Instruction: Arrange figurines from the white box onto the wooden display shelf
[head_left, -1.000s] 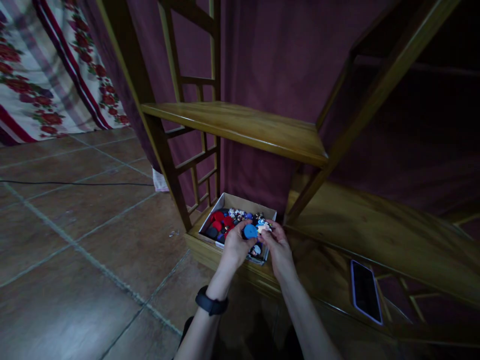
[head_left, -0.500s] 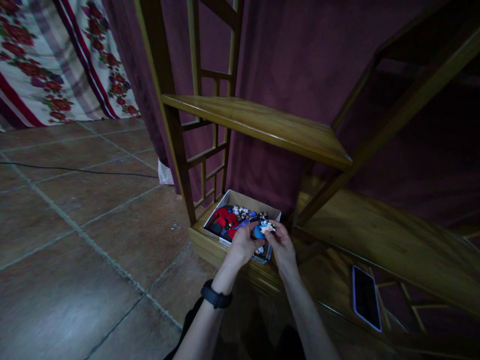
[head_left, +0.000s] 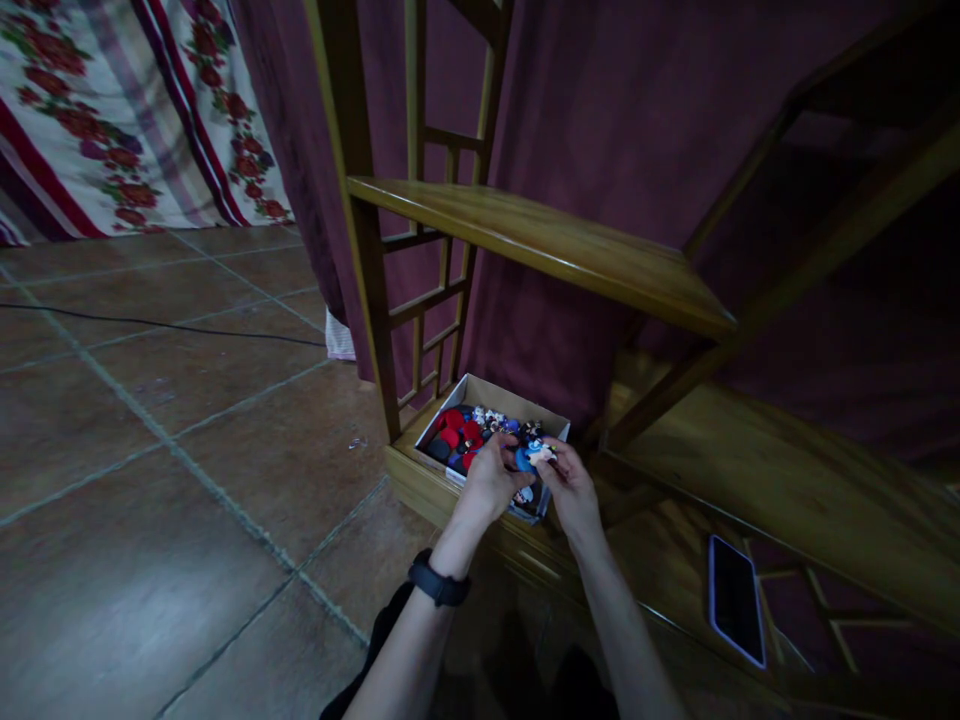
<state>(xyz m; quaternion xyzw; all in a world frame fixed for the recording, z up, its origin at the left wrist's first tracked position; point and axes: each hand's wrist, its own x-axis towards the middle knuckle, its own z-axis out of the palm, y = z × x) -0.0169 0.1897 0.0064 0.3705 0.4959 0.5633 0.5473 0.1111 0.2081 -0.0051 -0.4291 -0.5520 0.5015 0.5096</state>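
A small toy figurine (head_left: 541, 453) with a blue and pale body is held above the right side of a cardboard box (head_left: 551, 408). My right hand (head_left: 576, 492) pinches it between thumb and fingers. Close on its left is my left hand (head_left: 486, 482), thumb and fingers parted around the figurine's blue side; whether they touch it is hard to see. Inside the box lie red pieces (head_left: 452, 428), dark round pieces and several more little figurines (head_left: 489, 418). Another white-headed figurine (head_left: 523, 495) shows below my hands, near the box's front corner.
The box stands on the low ledge of a wooden shelf unit (head_left: 420, 490), with a higher board (head_left: 540, 235) overhanging behind it. A phone (head_left: 736, 600) lies at the right. Purple curtain (head_left: 570, 120) hangs behind; a black cable (head_left: 165, 324) crosses the tiled floor.
The view has shifted slightly, so the scene sits a little further right. My left fingers have lifted and spread a bit from the figurine, which stays in my right hand.
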